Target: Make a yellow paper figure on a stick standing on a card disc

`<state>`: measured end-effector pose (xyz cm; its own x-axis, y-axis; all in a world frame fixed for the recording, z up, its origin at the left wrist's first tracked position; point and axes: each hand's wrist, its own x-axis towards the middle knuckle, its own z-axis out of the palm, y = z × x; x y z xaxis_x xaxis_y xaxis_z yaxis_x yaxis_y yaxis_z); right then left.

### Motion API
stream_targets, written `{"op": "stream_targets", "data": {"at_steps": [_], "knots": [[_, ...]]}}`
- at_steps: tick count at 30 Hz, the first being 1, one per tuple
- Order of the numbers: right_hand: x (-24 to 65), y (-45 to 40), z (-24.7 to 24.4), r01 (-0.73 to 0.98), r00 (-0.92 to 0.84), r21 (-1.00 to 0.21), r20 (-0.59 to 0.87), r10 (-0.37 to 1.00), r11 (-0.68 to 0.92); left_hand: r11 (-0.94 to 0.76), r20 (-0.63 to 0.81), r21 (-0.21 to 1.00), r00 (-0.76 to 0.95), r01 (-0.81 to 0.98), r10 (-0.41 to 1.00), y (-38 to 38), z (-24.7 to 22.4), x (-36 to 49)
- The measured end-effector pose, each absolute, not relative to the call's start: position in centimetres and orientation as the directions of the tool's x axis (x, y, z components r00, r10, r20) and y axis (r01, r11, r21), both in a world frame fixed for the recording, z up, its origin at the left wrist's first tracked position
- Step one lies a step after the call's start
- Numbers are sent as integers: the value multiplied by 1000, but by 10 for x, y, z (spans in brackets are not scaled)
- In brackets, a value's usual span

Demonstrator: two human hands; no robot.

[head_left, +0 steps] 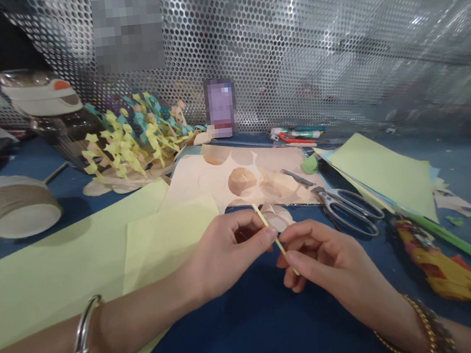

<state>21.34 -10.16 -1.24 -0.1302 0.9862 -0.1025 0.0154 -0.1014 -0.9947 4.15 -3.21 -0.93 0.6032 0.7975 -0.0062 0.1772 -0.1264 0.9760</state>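
A person's two bare hands are raised close together over a dark blue tabletop (250,330), the left hand (226,249) wearing a metal bangle (84,338) and the right hand (326,256) a gold beaded bracelet (425,327). Between them is a thin pale yellow paper strip (275,240). The left thumb and forefinger pinch it near the middle, while the right thumb and forefinger pinch it just below, leaving the fingertips almost touching. The strip looks light, soft and easily creased, so it seems best held lightly by its edges, near the end.

Just beyond the fingers lie small peach paper discs (279,216), on a peach paper sheet (235,168) with round holes cut from it. Large pale green paper sheets (61,271) spread under the left forearm. To the right are steel scissors (346,204), a stack of coloured paper (385,173), and a yellow and red object (443,262) that is hard to make out.

Farther off sit a roll of twine (14,209), a paper craft bristling with yellow and teal strips (140,135), and some pens (298,134), before a perforated metal screen (289,38).
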Motion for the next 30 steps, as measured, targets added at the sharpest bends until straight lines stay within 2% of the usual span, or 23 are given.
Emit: {"op": "stream_targets", "data": {"at_steps": [30], "knots": [[213,-101,-14,15,-103,-998,-69,992,-68,-125,26,984,599,123,800,-33,-6,42]]}}
